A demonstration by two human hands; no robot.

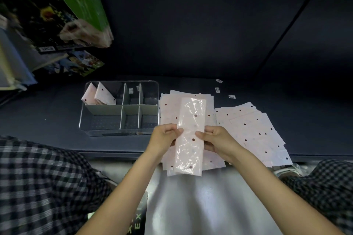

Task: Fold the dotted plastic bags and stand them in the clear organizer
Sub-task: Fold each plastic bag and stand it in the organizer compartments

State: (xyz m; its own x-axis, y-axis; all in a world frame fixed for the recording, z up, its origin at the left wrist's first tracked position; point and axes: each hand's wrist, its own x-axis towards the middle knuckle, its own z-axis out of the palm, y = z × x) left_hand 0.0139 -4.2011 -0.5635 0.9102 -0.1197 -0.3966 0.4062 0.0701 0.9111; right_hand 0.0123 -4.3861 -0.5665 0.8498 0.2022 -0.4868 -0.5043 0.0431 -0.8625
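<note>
A dotted plastic bag (191,135), folded into a long narrow strip, is held above a stack of flat dotted bags (168,112). My left hand (164,139) pinches its left edge with thumb on top. My right hand (215,139) pinches the right edge at about the same height. The clear organizer (120,108) stands to the left on the dark table, split by white dividers. Two folded dotted bags (101,95) stand upright in its far-left compartment; the other compartments hold no bags.
A second spread pile of flat dotted bags (254,131) lies to the right. Three small labels (217,89) lie on the table behind it. Colourful boxes (57,17) lean at the far left. My checked trouser legs (38,181) flank the table's front edge.
</note>
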